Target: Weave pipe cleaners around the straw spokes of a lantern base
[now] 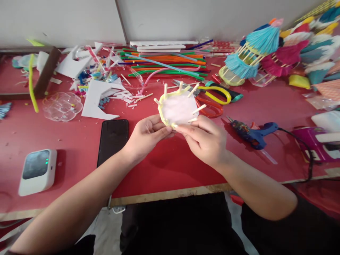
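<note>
Above the red table I hold a small white craft base with a yellow pipe-cleaner rim and several short wooden sticks standing up around its edge. My left hand grips the near left edge, thumb on the rim and fingers beneath. On the near right side, my right hand is closed on the same base, its fingertips at the rim close to the left thumb. Its fingers hide part of the near right edge. Just behind the base lie scissors with yellow and red handles.
A blue glue gun with a cord lies to the right. A black phone and a white device are at left. Pipe cleaners, foam scraps and a clear tray lie behind. Finished tiered models stand back right.
</note>
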`<state>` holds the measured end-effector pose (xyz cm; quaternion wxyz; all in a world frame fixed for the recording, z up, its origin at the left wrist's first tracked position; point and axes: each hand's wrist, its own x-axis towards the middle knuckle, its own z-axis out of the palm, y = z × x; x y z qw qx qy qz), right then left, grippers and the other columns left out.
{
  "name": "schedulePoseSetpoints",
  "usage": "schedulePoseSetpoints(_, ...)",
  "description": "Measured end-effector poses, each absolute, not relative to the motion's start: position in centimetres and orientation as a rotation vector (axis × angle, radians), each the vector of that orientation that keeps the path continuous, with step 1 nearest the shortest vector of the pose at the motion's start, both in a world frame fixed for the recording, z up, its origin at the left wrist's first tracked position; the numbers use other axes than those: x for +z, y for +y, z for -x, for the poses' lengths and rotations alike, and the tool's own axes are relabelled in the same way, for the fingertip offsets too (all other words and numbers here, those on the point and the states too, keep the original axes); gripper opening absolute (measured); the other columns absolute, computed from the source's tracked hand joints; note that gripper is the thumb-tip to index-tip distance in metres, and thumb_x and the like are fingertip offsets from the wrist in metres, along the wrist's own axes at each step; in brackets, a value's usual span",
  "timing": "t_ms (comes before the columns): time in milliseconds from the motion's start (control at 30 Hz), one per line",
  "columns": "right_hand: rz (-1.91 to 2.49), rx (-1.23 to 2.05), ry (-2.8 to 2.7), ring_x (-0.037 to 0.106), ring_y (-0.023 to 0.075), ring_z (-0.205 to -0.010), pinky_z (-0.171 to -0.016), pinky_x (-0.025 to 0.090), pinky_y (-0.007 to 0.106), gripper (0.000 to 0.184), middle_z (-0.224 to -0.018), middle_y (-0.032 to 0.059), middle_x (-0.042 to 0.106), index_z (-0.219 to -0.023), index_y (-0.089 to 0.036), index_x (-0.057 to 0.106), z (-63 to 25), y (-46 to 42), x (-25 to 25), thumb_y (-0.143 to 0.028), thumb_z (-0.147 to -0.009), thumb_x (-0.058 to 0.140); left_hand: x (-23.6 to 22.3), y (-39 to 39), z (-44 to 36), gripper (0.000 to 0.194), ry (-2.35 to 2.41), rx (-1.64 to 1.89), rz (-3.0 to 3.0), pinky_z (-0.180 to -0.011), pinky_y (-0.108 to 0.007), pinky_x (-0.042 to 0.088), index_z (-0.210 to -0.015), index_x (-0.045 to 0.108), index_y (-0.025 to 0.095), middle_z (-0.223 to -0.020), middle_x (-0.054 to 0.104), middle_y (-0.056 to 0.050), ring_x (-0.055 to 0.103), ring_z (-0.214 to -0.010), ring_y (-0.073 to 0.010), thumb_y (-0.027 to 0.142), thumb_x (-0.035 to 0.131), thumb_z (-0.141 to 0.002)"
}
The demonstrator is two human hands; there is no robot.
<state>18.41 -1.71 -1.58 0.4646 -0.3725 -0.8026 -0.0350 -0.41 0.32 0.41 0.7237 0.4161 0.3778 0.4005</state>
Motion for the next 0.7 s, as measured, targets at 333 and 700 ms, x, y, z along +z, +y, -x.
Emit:
schedulePoseSetpoints(333,1.066,0.066,-1.807,0.062,0.0107,-0.064,-0.054,0.052,0.022,0.009,-0.076,-0.0002,0.067,-0.091,-0.023,0.072,-17.6,-2.2,-0.3,-0.014,-0.089,0.07,0.3,0.5,0.2,0.018,0.824,0.999,-0.898,-0.085,-0.027,0.063,-0.09,0.075,0.015,-0.082,0.079,-0.002,0.077,-0.075,-0.0137,0.022,0.084,-0.076)
schedulePoseSetpoints(700,1.156,0.489,-1.406,0.069,0.0143,-0.082,-0.066,0.062,0.029,0.015,-0.091,-0.0003,0.065,-0.08,-0.023,0.066,-17.0,-2.0,-0.6,-0.027,-0.08,0.081,-0.1,0.2,0.2,0.034,0.808,1.123,-1.238,-0.079,-0.028,0.063,-0.108,0.066,0.02,-0.099,0.079,-0.004,0.077,-0.094,-0.0212,0.028,0.083,-0.08)
